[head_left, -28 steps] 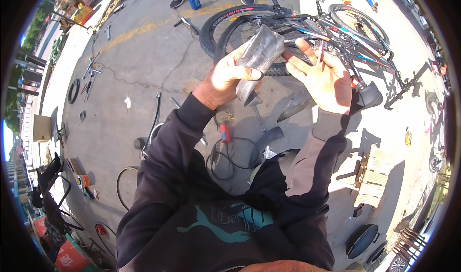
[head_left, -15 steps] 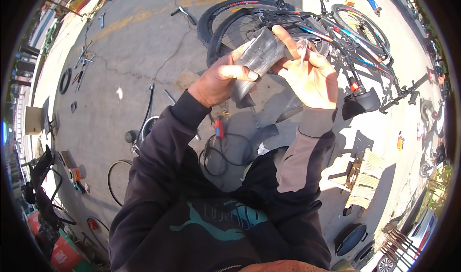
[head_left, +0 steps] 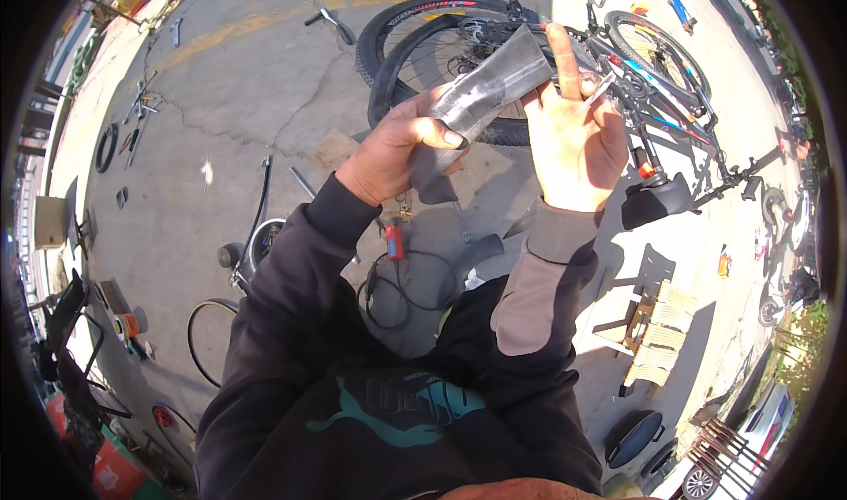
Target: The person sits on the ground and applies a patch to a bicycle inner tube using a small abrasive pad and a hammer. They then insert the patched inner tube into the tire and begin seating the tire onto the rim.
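Observation:
My left hand (head_left: 397, 151) grips a flattened black inner tube (head_left: 490, 81), thumb on top, with a scuffed grey area on its upper face. One end of the tube hangs below my left hand. Close by on the right is my right hand (head_left: 573, 142), palm showing and index finger stretched up beside the tube's upper end. Its other fingers are bent, and a thin, pale, see-through scrap of film (head_left: 604, 87) is pinched among them. Beyond both hands a bicycle (head_left: 635, 81) lies on the ground, partly hidden by them.
Below my hands are a red tool with a black hose (head_left: 393, 242) and a floor pump (head_left: 263, 235). A slatted wooden stool (head_left: 657, 337) is at right, a black basin (head_left: 633, 438) at lower right. Scattered hand tools (head_left: 141, 107) and a T-handle tool (head_left: 333, 23) lie farther off.
My right hand has moved away from the tube's face and turned its palm up, index finger extended, carrying the film scrap rightward. The tube's upper end now points farther up and right.

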Motion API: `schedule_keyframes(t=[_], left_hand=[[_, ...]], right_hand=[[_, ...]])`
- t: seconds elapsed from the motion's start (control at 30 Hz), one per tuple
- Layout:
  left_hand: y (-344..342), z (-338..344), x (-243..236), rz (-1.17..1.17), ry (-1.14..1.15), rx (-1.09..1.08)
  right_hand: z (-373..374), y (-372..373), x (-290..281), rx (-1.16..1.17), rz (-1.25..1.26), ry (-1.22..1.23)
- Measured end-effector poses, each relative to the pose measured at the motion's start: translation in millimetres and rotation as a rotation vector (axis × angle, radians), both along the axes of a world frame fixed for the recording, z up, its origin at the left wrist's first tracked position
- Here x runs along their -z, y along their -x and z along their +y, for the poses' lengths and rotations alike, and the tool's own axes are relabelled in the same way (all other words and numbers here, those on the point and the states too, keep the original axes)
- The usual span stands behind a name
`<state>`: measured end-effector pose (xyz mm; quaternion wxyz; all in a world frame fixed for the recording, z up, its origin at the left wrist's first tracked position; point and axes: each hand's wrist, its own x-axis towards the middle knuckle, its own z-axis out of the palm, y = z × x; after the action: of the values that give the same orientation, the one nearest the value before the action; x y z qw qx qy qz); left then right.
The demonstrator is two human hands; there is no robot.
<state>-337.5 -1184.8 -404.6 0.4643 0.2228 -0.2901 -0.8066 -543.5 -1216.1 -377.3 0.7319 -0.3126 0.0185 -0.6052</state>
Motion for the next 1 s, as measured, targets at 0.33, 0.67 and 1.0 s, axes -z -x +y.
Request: schedule_keyframes(t=[0.33,0.67,1.0], left_hand=[[-4.8,-1.2,3.5,-0.060,0.020,-0.045],[-10.7,-6.7,9.6,-0.098,-0.016,-0.033],[0.3,-3.8,16.1,-0.043,-0.007,-0.077]], right_hand=[[4.9,6.5,0.1,-0.223,0.201,-0.117],[-8.8,-5.7,17.1,-0.298,0.210,-0.065],[-9.1,-9.1,12.5,-0.191,0.019,-0.047]])
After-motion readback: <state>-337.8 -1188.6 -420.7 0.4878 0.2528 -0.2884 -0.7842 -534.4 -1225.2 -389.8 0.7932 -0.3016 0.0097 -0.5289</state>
